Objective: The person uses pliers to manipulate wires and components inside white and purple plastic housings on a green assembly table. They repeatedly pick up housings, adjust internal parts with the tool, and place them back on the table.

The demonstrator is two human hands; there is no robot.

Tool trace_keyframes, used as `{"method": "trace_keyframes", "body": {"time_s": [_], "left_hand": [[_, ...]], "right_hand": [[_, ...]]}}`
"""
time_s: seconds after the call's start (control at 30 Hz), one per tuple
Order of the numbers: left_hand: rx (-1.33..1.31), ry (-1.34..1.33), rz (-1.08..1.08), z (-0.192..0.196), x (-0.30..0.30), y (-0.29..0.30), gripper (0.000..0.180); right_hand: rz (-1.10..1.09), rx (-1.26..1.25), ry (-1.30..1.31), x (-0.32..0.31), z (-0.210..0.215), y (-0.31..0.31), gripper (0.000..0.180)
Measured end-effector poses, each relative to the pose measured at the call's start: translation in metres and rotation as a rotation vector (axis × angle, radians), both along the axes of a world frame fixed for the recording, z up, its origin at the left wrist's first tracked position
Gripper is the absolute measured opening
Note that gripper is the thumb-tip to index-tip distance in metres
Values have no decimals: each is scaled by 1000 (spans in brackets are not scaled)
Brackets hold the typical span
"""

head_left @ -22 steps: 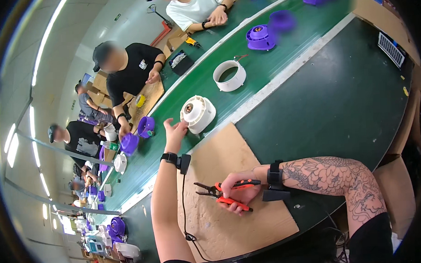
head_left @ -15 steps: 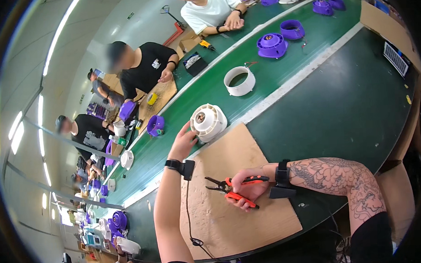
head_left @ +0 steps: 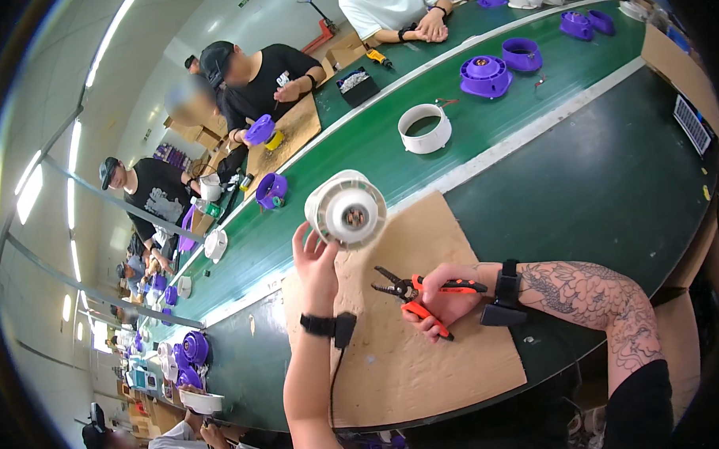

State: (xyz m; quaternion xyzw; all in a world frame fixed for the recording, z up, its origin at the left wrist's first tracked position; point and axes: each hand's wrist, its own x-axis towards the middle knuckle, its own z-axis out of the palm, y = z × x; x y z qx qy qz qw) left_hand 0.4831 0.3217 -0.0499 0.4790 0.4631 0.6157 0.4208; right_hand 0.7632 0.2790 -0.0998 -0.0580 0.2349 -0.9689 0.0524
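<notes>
My left hand (head_left: 317, 261) holds up a white round motor housing (head_left: 327, 202) by its lower edge. Its open face, with a domed hub and copper-coloured parts at the centre, is tilted toward me. In my right hand (head_left: 448, 304) is a pair of red-and-black wire pliers (head_left: 395, 285), gripped by the handles. The plier jaws are parted and point left, below the housing, not touching it. Both hands are over a brown cardboard sheet (head_left: 428, 372) on the green table (head_left: 565, 209).
Beyond a pale rail runs a green conveyor belt (head_left: 373, 157). It carries a white ring (head_left: 429, 144), a purple motor housing (head_left: 485, 81), a purple ring (head_left: 522, 60) and other parts. Several people sit across the belt. A cardboard box (head_left: 675, 79) stands at the right edge.
My left hand has lifted the white housing off the belt's edge, bringing it nearer and turning its open face toward me. The pliers stay in my right hand. The view has shifted.
</notes>
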Motion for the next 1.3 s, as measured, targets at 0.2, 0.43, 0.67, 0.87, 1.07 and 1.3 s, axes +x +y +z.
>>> {"method": "trace_keyframes", "body": {"time_s": [0.2,0.43,0.67,0.87,1.07,1.3], "left_hand": [[-2,-29,-10,-1,4,-79,78],[-101,-268,-77,-7,-9,-72,67],[35,-90,-22,2,-9,-73,60],[18,34,52,18,-14,-78,57],[-65,-34,39,24,-15,-77,53],[-354,-9,-125,42,-32,-75,39]], "right_hand": [[-191,104,-120,0,20,-15,30],[-719,1949,-706,20,107,-35,56],[-822,2138,-976,4,119,-45,55],[-891,2441,-951,-16,121,-40,46],[-764,2678,-822,-24,146,-36,43],[-303,3200,-786,-41,180,-40,48]]}}
